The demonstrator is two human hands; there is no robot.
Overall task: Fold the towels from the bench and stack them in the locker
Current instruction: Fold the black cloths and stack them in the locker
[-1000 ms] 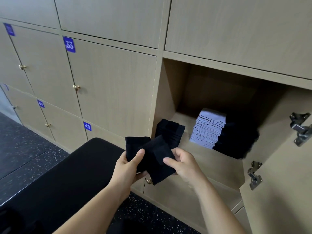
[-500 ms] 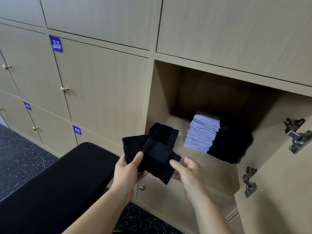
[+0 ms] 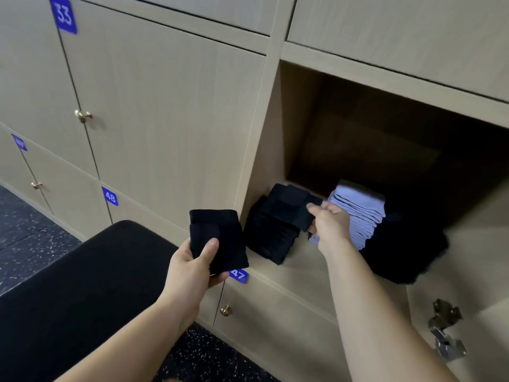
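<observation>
My left hand (image 3: 192, 267) grips a folded black towel (image 3: 217, 238) just outside the open locker (image 3: 297, 111), thumb on top. My right hand (image 3: 329, 224) reaches inside the locker and pinches a second folded black towel (image 3: 292, 208) lying on top of the black towel stack (image 3: 271, 238) at the locker's front left. A stack of folded pale lilac towels (image 3: 360, 213) stands right of my right hand. A darker black pile (image 3: 407, 252) lies further right. The black bench (image 3: 82, 285) is at lower left.
The locker's open door (image 3: 468, 271) with metal hinges (image 3: 444, 330) stands at right. Shut locker doors numbered 33 (image 3: 64, 14), 48 (image 3: 110, 196) and 47 (image 3: 238, 274) surround it, with brass knobs (image 3: 82, 115). Dark speckled floor (image 3: 24, 230) lies at left.
The two hands held black towels together outside the locker. Now they have parted: my right hand has carried one towel onto the black stack, my left keeps the other.
</observation>
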